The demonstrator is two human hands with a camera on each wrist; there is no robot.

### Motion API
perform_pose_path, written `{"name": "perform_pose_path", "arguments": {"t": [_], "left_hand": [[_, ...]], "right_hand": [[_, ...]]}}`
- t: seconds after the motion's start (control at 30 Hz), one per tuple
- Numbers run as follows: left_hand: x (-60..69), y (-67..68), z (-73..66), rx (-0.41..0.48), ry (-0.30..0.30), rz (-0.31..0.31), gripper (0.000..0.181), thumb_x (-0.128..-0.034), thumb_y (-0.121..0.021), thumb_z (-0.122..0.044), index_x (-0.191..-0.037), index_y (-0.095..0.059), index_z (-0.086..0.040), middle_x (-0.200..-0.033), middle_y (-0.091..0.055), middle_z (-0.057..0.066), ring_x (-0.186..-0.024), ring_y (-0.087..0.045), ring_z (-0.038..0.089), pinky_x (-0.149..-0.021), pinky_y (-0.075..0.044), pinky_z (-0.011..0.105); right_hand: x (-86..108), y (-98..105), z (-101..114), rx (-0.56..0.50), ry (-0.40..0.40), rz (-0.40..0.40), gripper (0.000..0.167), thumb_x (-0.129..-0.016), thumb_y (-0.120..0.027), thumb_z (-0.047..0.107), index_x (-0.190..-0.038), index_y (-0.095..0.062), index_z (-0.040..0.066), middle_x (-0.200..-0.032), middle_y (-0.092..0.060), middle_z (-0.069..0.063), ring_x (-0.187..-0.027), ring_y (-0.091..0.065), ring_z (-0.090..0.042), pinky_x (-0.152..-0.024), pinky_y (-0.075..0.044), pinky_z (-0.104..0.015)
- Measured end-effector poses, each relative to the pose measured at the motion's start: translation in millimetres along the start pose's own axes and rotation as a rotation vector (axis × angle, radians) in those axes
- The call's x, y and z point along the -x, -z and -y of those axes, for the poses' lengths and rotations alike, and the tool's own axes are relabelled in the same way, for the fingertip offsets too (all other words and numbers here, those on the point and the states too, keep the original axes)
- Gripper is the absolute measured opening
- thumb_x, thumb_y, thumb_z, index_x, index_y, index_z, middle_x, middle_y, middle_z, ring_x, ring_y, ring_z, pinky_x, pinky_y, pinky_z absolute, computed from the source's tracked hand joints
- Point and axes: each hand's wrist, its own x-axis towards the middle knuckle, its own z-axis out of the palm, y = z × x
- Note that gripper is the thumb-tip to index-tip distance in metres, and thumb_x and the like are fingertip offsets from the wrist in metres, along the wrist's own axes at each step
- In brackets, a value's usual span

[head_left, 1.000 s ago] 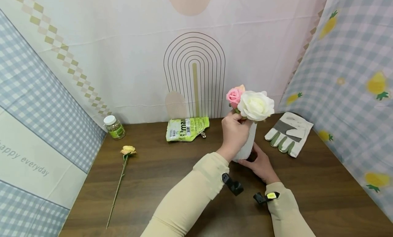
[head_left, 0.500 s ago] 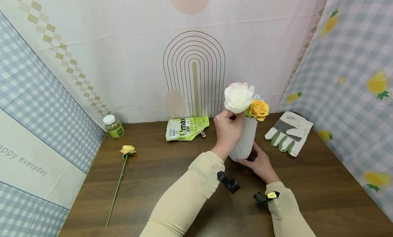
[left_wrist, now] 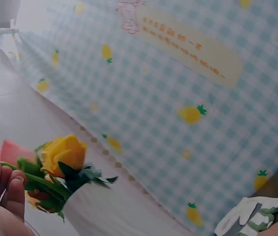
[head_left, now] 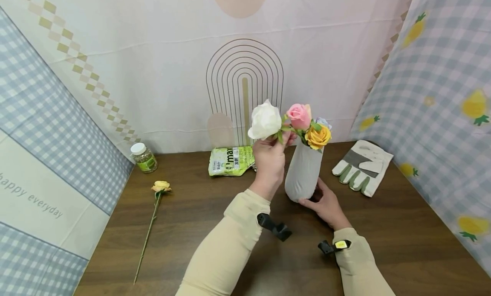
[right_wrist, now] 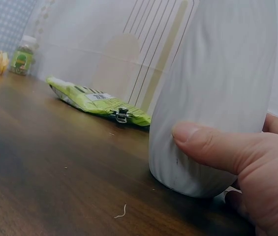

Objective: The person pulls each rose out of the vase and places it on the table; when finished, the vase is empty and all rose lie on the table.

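Beside the vase's mouth in the head view, my left hand pinches the white rose just under its bloom. The left wrist view shows those fingertips on a green stem. A pink rose, a yellow rose and a small bluish flower stand in the white vase. Low on that vase, my right hand grips it from the right, its thumb across the near side in the right wrist view. The stems inside the vase are hidden.
On the brown table lie a pale yellow rose at left and a white-grey glove at right. A lidded jar stands at the back left. A green bag with a metal clip lies behind my left hand.
My left hand has moved left from above the vase, bringing the white rose with it. The pink, yellow and bluish flowers now show at the vase's mouth. The right hand stays on the vase.
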Motion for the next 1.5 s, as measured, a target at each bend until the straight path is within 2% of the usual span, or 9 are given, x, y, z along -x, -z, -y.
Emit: {"name": "perform_pose_path", "arguments": {"t": [0.1,0.27,0.53,0.67,0.77,0.87,1.07,1.27,1.5], "left_hand": [[-2.8,2.2,-5.5,0.071,0.011,-0.007,0.015,-0.0874,-0.067,0.0,-0.099,-0.066,0.008,-0.084,-0.069,0.008,-0.072,-0.068,0.016,-0.07,-0.056,0.027],[-6.1,5.9,-14.9,0.132,0.023,0.018,0.014,-0.0897,-0.064,-0.003,-0.1,-0.065,0.006,-0.087,-0.069,0.009,-0.074,-0.068,0.016,-0.071,-0.055,0.025],[-5.4,4.6,-23.5,0.215,0.069,0.032,0.018,-0.0923,-0.06,-0.001,-0.108,-0.063,0.008,-0.091,-0.067,0.008,-0.076,-0.068,0.016,-0.072,-0.055,0.024],[-6.4,4.3,-23.4,0.229,0.086,0.04,0.019,-0.0924,-0.059,-0.001,-0.11,-0.063,0.005,-0.094,-0.066,0.008,-0.078,-0.068,0.017,-0.073,-0.055,0.024],[-7.7,4.9,-23.5,0.247,0.103,0.024,0.013,-0.0929,-0.058,-0.001,-0.104,-0.065,0.001,-0.091,-0.067,0.008,-0.077,-0.068,0.016,-0.073,-0.055,0.023],[-8.7,3.5,-23.0,0.268,0.104,0.014,0.009,-0.0931,-0.057,0.001,-0.099,-0.064,-0.001,-0.088,-0.067,0.009,-0.075,-0.068,0.016,-0.072,-0.055,0.022],[-2.5,-4.9,-13.3,0.231,0.097,0.081,0.013,-0.0923,-0.059,0.002,-0.104,-0.063,0.002,-0.09,-0.067,0.006,-0.075,-0.068,0.013,-0.073,-0.055,0.023],[3.3,-3.9,0.1,0.133,0.085,0.05,0.008,-0.0911,-0.062,-0.001,-0.098,-0.065,0.002,-0.085,-0.068,0.006,-0.073,-0.068,0.013,-0.073,-0.055,0.025],[2.7,-2.2,-3.9,0.183,0.108,0.072,0.006,-0.0942,-0.057,-0.003,-0.094,-0.063,-0.005,-0.085,-0.067,0.006,-0.075,-0.067,0.013,-0.073,-0.054,0.024]], "right_hand": [[0.6,0,0,0.007,0.001,-0.005,0.094,-0.075,-0.082,0.037,-0.151,-0.028,0.021,-0.132,-0.053,-0.011,-0.116,-0.055,-0.026,-0.085,-0.05,-0.026],[1.1,0,2,0.016,-0.016,-0.003,0.095,-0.075,-0.082,0.039,-0.151,-0.028,0.024,-0.132,-0.053,-0.008,-0.116,-0.055,-0.023,-0.084,-0.049,-0.022],[0.2,2,4,-0.004,-0.026,0.024,0.096,-0.077,-0.082,0.033,-0.153,-0.024,0.021,-0.135,-0.051,-0.014,-0.118,-0.054,-0.027,-0.09,-0.049,-0.04],[3.3,4,19,-0.032,-0.028,0.035,0.095,-0.079,-0.081,0.025,-0.153,-0.023,0.014,-0.134,-0.05,-0.02,-0.118,-0.053,-0.033,-0.09,-0.048,-0.048],[6.0,5,33,-0.034,-0.028,0.042,0.093,-0.08,-0.081,0.021,-0.152,-0.023,0.008,-0.133,-0.05,-0.022,-0.117,-0.053,-0.035,-0.089,-0.048,-0.048],[7.0,6,39,-0.035,-0.035,0.042,0.093,-0.08,-0.081,0.021,-0.152,-0.024,0.008,-0.131,-0.051,-0.022,-0.117,-0.054,-0.034,-0.089,-0.049,-0.046],[6.8,7,40,-0.052,-0.055,0.035,0.093,-0.079,-0.082,0.022,-0.152,-0.025,0.01,-0.129,-0.052,-0.021,-0.115,-0.055,-0.034,-0.089,-0.049,-0.046],[7.5,6,40,-0.043,-0.066,0.034,0.093,-0.078,-0.082,0.023,-0.151,-0.026,0.011,-0.129,-0.053,-0.021,-0.113,-0.056,-0.033,-0.088,-0.05,-0.045],[7.8,5,39,-0.054,-0.048,0.029,0.092,-0.078,-0.082,0.021,-0.151,-0.028,0.011,-0.126,-0.055,-0.02,-0.111,-0.057,-0.033,-0.088,-0.048,-0.049]]}}
